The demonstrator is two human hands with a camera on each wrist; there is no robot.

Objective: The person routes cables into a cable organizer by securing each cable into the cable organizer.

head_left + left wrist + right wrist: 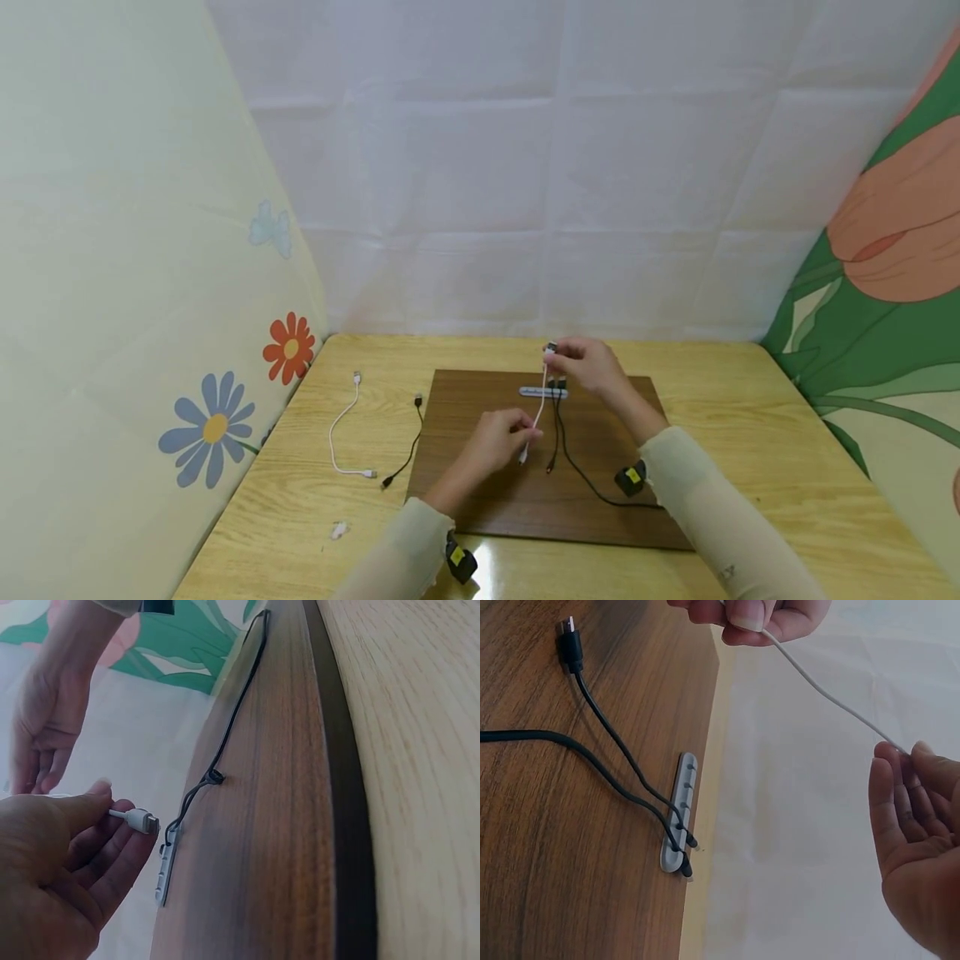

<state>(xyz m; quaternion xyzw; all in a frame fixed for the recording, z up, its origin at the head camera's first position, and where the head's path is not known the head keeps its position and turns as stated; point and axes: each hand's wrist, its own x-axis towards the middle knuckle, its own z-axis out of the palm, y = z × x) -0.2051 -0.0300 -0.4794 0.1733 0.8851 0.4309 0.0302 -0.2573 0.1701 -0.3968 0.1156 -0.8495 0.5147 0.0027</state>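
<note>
A white USB cable [542, 398] is stretched between my two hands above a dark brown board [480, 492]. My left hand [495, 439] pinches it near its lower end, and the white plug [140, 820] sticks out past the fingers. My right hand [588, 364] pinches the upper end, level with the far edge of the board. Beneath the cable, a grey cable organizer strip [680, 776] lies near the board's far edge. Two black cables sit in slots at one end of it: a short one with a bare plug [570, 645] and a longer cable [551, 736].
Left of the board, another white cable [332, 437] and a short black cable [412, 446] lie on the wooden table [300, 508]. A small whitish scrap [340, 529] lies near the front left. A pale cloth wall [450, 208] rises behind the table.
</note>
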